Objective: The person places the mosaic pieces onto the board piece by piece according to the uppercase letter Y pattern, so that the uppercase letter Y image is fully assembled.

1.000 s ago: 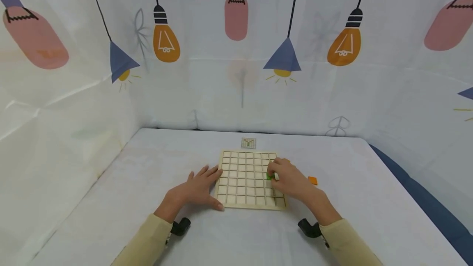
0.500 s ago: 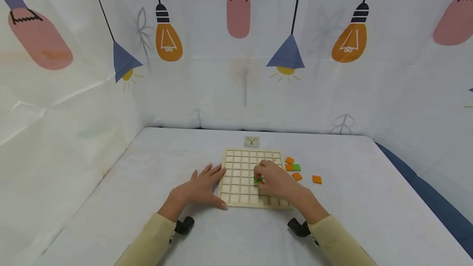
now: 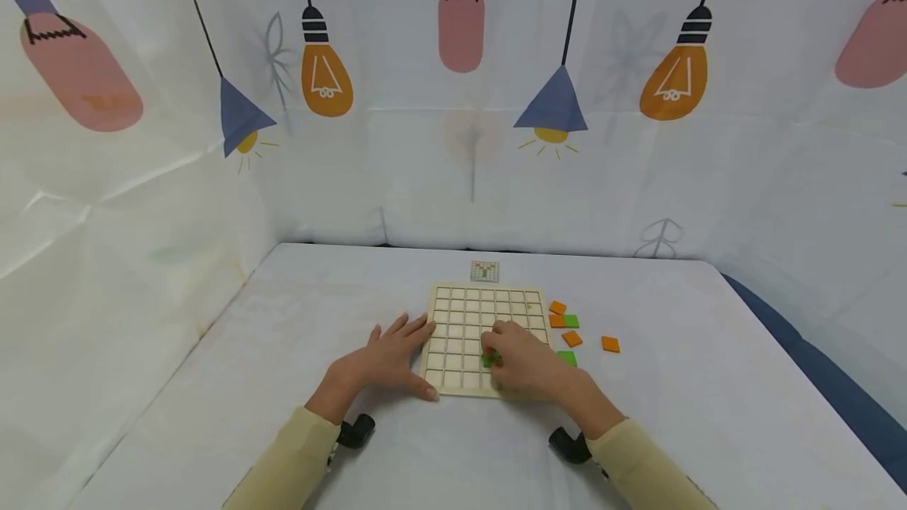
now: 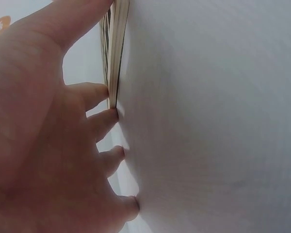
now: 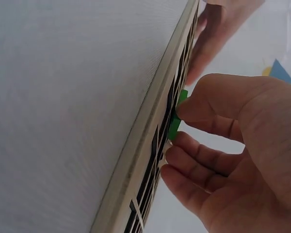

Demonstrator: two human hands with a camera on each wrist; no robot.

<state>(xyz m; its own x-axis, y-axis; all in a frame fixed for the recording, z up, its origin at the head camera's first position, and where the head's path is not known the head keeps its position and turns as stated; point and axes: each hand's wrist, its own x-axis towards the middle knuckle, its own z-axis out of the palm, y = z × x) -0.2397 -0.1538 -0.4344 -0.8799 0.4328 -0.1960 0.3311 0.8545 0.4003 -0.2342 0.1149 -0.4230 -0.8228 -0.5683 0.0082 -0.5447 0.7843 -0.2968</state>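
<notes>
A pale wooden board [image 3: 453, 319] with a square grid lies on the white table. My left hand [image 3: 385, 358] rests at its left side with fingers spread, fingertips and thumb along the board's edge. In the left wrist view that hand's fingers [image 4: 98, 95] meet the board's side. Over the board's lower middle, my right hand [image 3: 527, 362] pinches a small green square tile [image 5: 175, 127] between thumb and fingers. The tile is at the grid surface; whether it sits in a cell I cannot tell. The right hand covers the board's lower right part.
Loose orange tiles [image 3: 611, 344] and green tiles [image 3: 568, 357] lie right of the board. A small patterned card [image 3: 485, 271] lies beyond its far edge. A cloth wall printed with lamps stands behind the table.
My right hand has moved left and a little nearer across the board with the green tile. Loose tiles on the right have come into sight. The left hand keeps its place on the board.
</notes>
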